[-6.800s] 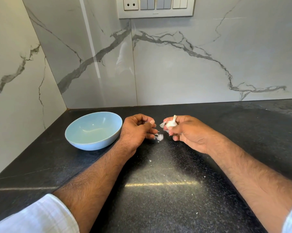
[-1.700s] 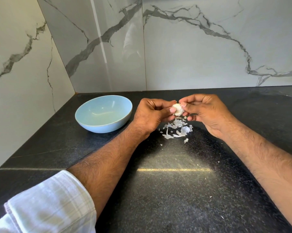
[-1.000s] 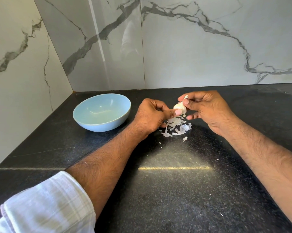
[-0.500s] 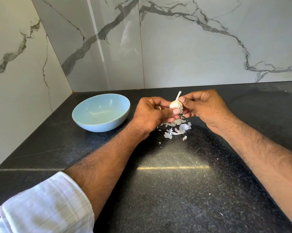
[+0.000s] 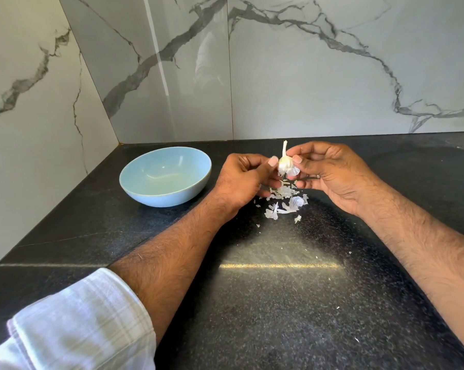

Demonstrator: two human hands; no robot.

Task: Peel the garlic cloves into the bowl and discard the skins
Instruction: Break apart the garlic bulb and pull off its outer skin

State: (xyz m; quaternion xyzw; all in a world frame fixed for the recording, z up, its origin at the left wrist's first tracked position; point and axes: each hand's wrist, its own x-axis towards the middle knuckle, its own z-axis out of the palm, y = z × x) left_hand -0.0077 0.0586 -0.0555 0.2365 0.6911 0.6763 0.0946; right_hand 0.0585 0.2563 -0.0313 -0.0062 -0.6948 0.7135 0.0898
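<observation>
A garlic bulb [image 5: 285,164] is pinched, stem up, between the curled fingers of the left hand [image 5: 241,180] and right hand [image 5: 332,173]. Loose skins [image 5: 284,201] are scattered on the dark surface [image 5: 279,303] below. At nine o'clock, the blue bowl [image 5: 165,176] is seen.

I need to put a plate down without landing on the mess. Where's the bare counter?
Bare: counter right of the right hand, and left, before the bowl. Crowded: skins under the garlic and left hand.
</observation>
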